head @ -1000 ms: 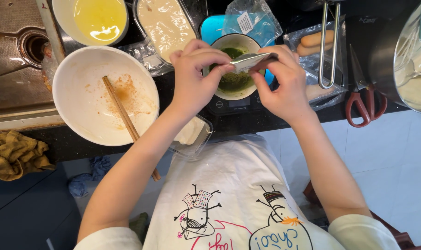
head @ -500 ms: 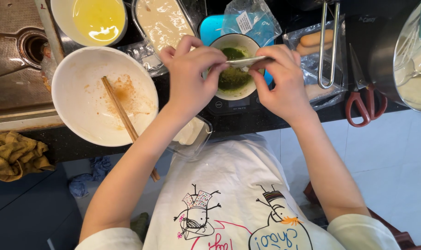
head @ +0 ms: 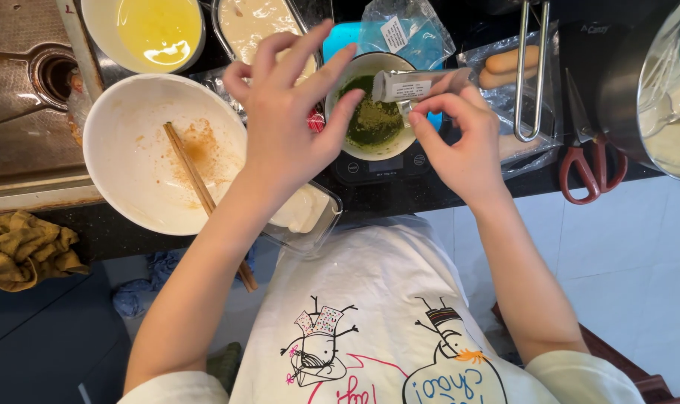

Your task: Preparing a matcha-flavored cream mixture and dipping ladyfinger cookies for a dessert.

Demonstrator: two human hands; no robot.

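My right hand (head: 459,142) pinches a small silver sachet (head: 411,84) and holds it tilted over a small white bowl (head: 360,69) with green powder (head: 373,123) in it. The bowl stands on a black kitchen scale (head: 385,166) on the dark counter. My left hand (head: 287,142) hovers just left of the bowl with its fingers spread and nothing in it, the thumb close to the bowl's rim.
A large white bowl (head: 108,112) with chopsticks (head: 194,172) sits at left, near a sink (head: 26,90). A bowl of yellow liquid (head: 157,26) and a tray of cream (head: 246,19) lie behind. Tongs (head: 530,67), red-handled scissors (head: 590,161) and a metal pot (head: 672,97) are at right.
Both hands were on the sachet over the bowl. My left hand has let go and spread open; my right hand alone keeps the sachet.
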